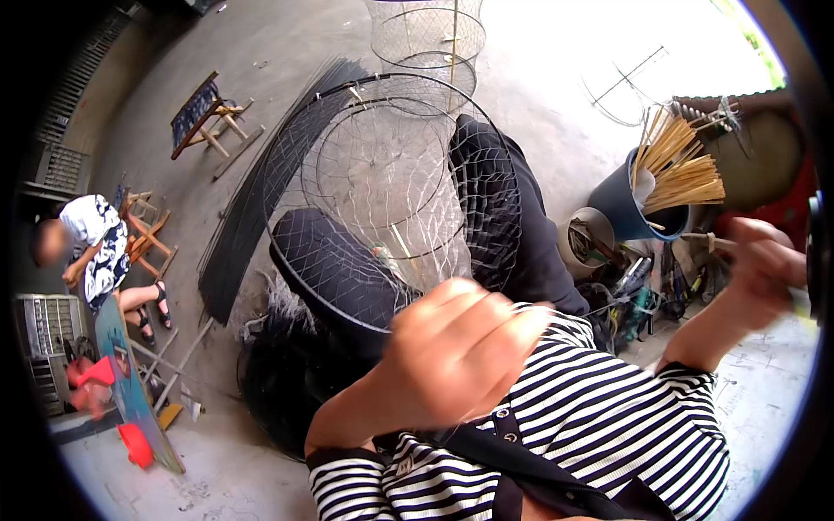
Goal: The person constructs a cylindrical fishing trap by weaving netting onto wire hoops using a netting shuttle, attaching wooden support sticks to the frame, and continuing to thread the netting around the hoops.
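A round net cage point(391, 174) of thin mesh on dark hoops rests across my knees, its near hoop close to my chest. Just over that near rim is my left hand point(456, 347), its fingers curled closed; whatever they grip is hidden. Raised at the far right, my right hand point(764, 260) is closed around one end of a thin stick-like tool point(708, 240), and it is partly blurred. More netted hoops point(426, 39) stretch away beyond the cage at the top.
Dark rods point(252, 208) lie in a long bundle on the floor at left. A blue bucket point(621, 195) holds wooden sticks point(682, 169) beside a pale bucket point(578, 247). A folding chair point(204, 122) stands upper left. Another person point(104, 247) sits at a board point(130, 382) far left.
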